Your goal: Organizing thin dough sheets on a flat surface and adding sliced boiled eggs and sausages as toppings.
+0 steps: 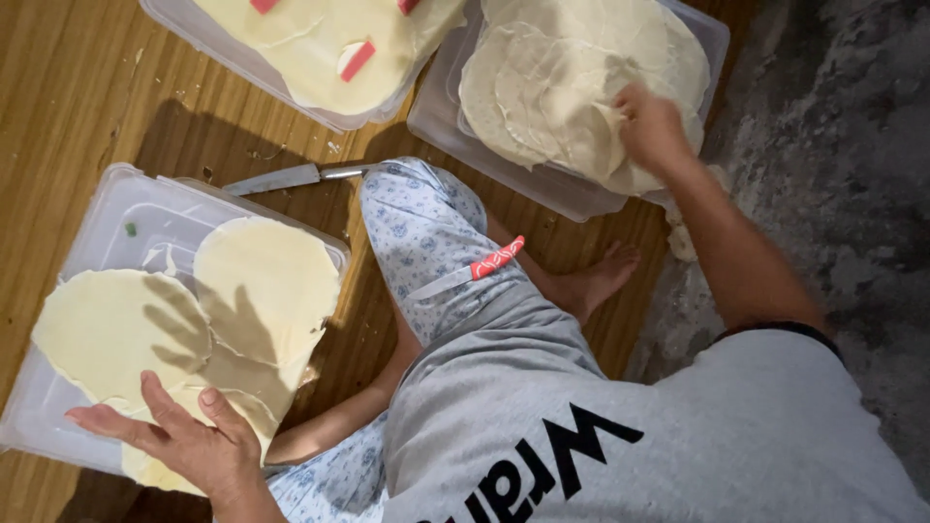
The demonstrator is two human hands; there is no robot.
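The left hand lies flat, grip wide, on dough rounds in the near tray. The right hand, its grip hidden, touches the wrapper stack. A red-handled knife rests on the knee; another knife lies on the floor.

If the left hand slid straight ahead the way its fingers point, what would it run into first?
The left hand lies flat, fingers aimed up the frame. It would most likely first meet the thin round pale-yellow dough sheets overlapping on the clear plastic tray lid. Its fingertips already seem to rest on the nearest sheet, though depth is uncertain.
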